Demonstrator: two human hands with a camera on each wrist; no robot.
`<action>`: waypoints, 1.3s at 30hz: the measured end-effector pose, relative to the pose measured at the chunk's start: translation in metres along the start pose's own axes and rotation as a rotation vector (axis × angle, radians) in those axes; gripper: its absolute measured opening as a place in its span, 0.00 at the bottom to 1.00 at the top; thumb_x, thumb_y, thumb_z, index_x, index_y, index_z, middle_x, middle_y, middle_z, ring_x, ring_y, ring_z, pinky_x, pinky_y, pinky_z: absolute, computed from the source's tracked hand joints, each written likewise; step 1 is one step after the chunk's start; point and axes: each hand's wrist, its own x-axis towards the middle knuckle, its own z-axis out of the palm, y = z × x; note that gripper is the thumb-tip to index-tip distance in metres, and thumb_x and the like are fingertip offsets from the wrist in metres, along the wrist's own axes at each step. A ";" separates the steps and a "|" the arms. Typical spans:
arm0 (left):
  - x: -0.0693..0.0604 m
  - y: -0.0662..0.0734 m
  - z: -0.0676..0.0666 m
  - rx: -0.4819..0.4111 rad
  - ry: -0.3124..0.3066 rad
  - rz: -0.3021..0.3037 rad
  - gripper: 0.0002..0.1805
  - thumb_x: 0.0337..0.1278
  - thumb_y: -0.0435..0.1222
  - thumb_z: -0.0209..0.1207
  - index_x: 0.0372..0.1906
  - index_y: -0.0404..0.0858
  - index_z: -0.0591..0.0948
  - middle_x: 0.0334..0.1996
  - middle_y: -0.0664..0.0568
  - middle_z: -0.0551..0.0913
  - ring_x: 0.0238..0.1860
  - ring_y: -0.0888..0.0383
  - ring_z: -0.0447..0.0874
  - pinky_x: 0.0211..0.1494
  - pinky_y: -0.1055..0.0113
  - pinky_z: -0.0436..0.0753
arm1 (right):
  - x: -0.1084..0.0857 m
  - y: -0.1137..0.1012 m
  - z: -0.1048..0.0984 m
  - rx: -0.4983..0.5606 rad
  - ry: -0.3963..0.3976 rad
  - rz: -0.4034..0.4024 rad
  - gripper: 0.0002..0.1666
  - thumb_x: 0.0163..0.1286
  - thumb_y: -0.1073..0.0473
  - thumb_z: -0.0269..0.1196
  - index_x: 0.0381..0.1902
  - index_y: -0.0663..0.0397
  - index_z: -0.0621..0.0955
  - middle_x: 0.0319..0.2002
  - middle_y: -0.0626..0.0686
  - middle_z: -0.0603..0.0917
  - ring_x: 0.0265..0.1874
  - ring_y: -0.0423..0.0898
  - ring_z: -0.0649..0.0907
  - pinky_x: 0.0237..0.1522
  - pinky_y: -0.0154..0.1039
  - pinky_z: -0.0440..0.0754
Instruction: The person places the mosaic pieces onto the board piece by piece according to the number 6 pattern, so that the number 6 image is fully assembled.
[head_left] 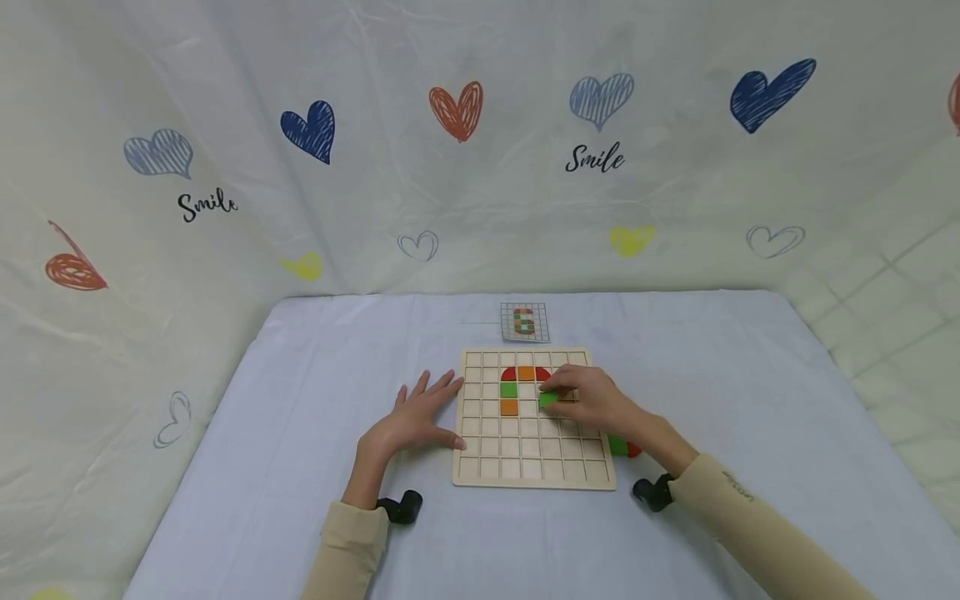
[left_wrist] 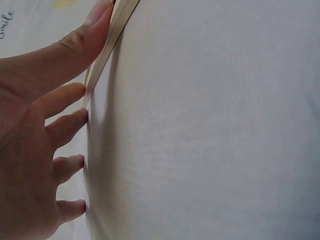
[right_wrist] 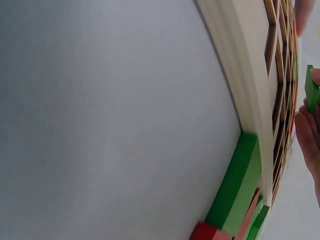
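Note:
A wooden grid board (head_left: pixel 534 472) lies on the table with red, orange and green pieces in its upper cells. My right hand (head_left: pixel 600 400) pinches a green tile (head_left: pixel 548 400) over the board, right of the green piece (head_left: pixel 508 389) and orange piece (head_left: pixel 509 407). In the right wrist view the green tile (right_wrist: pixel 311 90) is held between the fingertips of the right hand (right_wrist: pixel 311 135). With fingers spread, my left hand (head_left: pixel 414 423) touches the board's left edge. The left wrist view shows the left hand's (left_wrist: pixel 45 125) thumb against the board edge (left_wrist: pixel 107 47).
Behind the board lies a small pattern card (head_left: pixel 525 322). Loose green (head_left: pixel 618 446) and red (head_left: pixel 633 451) pieces are on the table by the board's right edge, partly under my right forearm. A white curtain printed with hearts stands behind the table.

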 end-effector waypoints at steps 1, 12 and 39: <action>0.000 0.000 0.000 -0.002 0.001 0.003 0.57 0.50 0.49 0.77 0.82 0.47 0.59 0.84 0.51 0.51 0.84 0.40 0.32 0.81 0.34 0.32 | 0.001 -0.001 0.001 0.001 -0.003 -0.006 0.16 0.61 0.62 0.76 0.47 0.59 0.89 0.42 0.51 0.88 0.36 0.45 0.82 0.39 0.32 0.83; 0.000 0.001 0.000 -0.005 -0.002 -0.007 0.57 0.48 0.51 0.77 0.82 0.49 0.59 0.84 0.53 0.51 0.85 0.42 0.32 0.81 0.35 0.32 | 0.010 -0.013 0.017 -0.041 -0.030 0.014 0.13 0.62 0.63 0.74 0.46 0.58 0.89 0.39 0.49 0.88 0.34 0.42 0.81 0.38 0.31 0.83; -0.001 0.000 -0.001 -0.010 -0.003 0.015 0.57 0.49 0.49 0.77 0.82 0.45 0.58 0.84 0.49 0.51 0.84 0.39 0.33 0.81 0.33 0.33 | 0.010 -0.019 0.018 -0.115 -0.051 -0.003 0.12 0.61 0.68 0.72 0.44 0.58 0.88 0.39 0.50 0.88 0.36 0.45 0.82 0.40 0.33 0.84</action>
